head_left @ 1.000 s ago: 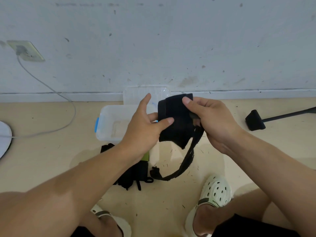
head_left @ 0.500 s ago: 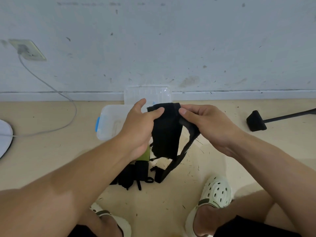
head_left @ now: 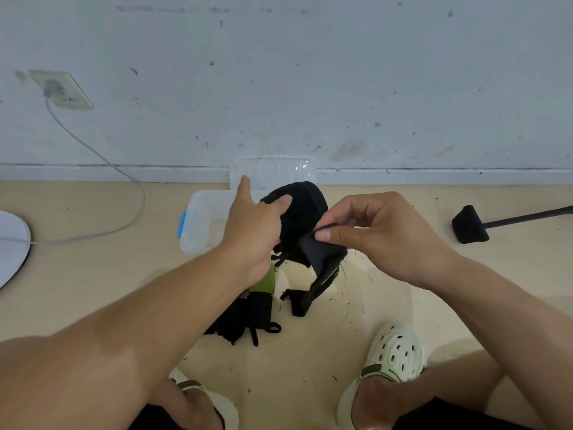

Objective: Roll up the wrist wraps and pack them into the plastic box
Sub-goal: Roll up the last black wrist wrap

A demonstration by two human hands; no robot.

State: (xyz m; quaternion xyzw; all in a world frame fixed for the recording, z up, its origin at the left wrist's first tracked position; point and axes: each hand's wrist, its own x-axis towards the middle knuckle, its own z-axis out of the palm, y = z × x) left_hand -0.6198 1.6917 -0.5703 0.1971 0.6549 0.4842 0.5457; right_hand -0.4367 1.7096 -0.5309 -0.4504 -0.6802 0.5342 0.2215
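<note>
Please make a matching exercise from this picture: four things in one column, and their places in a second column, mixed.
1. plastic box
2. wrist wrap in the hands
3. wall socket
4. second wrist wrap

A. on the wall, upper left
B. lying on the floor, under the left forearm
C. held above the floor by both hands
D. on the floor by the wall, open

Pairs: 1-D, 2-C, 3-A, 4-B

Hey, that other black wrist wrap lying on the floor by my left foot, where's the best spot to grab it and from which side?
Probably grip the wide black body of the wrist wrap on the floor, coming straight down from above. It lies flat and bunched, so the thick middle offers most to pinch; the thin loop at its right end would let the rest dangle. Both hands are busy with the held wrap.
</note>
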